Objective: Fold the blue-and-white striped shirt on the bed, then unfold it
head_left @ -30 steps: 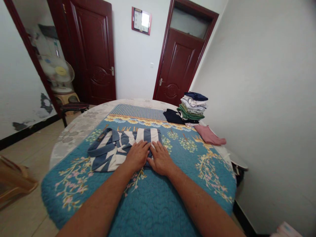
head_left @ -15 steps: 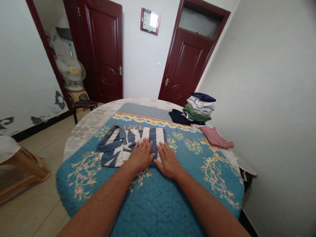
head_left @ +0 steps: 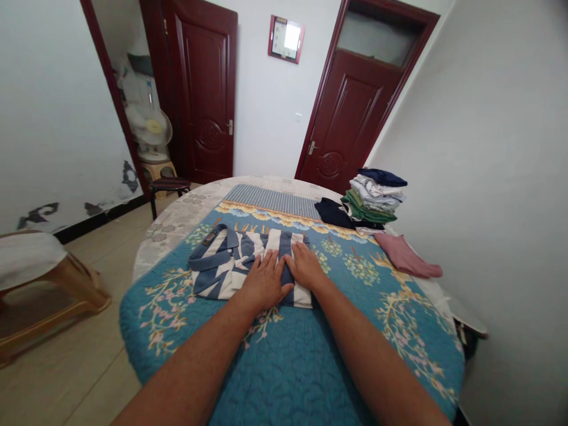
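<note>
Two bare hands press a blue-and-white striped polo shirt [head_left: 242,257] folded into a long rectangle on a teal quilted cover [head_left: 284,367], spread over a round worktop [head_left: 162,239] dressed in pale patterned cloth. The shirt lies squarely ahead of the person, its collar [head_left: 213,260] at 10 o'clock from the hands and its plain-edged end under the palms. The left hand [head_left: 265,285] rests palm down, fingers slightly spread, thumb angled toward 3 o'clock; the right hand [head_left: 307,267], just beside it, rests with fingers closer together, no pinch of cloth in sight. At 2 o'clock stands a stack of folded clothes [head_left: 377,198], a dark navy garment [head_left: 335,213] just beside it; a pink garment [head_left: 408,257] lies near 3 o'clock.

Smoothing of this kind seems best done with flat palms and light, even pressure, sweeping outward from the middle so that creases run off the edges. The creased cloth near the placket, at 10 o'clock, probably merits a pass, while a heavy push could drag the collar askew or shift the quilted cover beneath.
</note>
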### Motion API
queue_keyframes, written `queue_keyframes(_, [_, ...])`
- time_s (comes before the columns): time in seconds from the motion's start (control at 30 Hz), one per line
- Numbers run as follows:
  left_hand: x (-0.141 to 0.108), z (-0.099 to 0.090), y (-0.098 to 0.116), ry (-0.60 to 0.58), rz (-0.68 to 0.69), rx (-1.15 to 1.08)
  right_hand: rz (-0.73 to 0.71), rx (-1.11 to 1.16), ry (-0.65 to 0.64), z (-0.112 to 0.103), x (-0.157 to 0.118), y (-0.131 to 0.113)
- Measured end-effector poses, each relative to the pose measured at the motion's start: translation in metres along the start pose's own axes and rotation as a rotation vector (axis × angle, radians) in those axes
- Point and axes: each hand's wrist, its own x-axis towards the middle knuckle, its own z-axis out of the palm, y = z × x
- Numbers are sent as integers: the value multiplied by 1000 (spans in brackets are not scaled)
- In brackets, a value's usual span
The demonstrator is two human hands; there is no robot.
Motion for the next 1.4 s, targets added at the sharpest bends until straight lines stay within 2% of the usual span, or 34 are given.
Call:
queue_keyframes(0.13, [0,0,0,-12,-6,-10,82,-18,-45,11,21,13])
queue_keyframes(0.37, [-1,-8,5,-53,-23,3,168,-31,-117,14,57,26])
queue_keyframes(0.47, [-1,-9,5,-51,-23,-6,194,-38,-144,14,66,26])
queue_keyframes(0.53, [-1,-8,4,-46,-23,-15,208,-43,-105,14,66,25])
queue_keyframes(0.67, [0,-6,2,-43,-19,-5,188,-84,127,14,48,20])
queue_keyframes(0.73, [0,-6,1,-59,-16,3,134,-82,174,13,32,18])
queue_keyframes(0.87, [2,-6,-1,-78,-3,26,88,-99,116,7,-9,14])
queue_keyframes(1.0, [3,-2,-4,-59,-2,48,125,-172,47,-6,-58,6])
queue_keyframes(1.13, [4,2,-6,-27,9,53,129,-131,45,-17,-93,-1])
queue_keyframes(1.23, [4,2,-6,-25,12,62,165,39,104,-25,-93,-1])
queue_keyframes(1.33, [5,1,-6,-33,5,78,396,316,142,-31,-71,0])
queue_keyframes(1.4, [5,1,-6,-27,0,76,547,561,102,-32,-52,0])
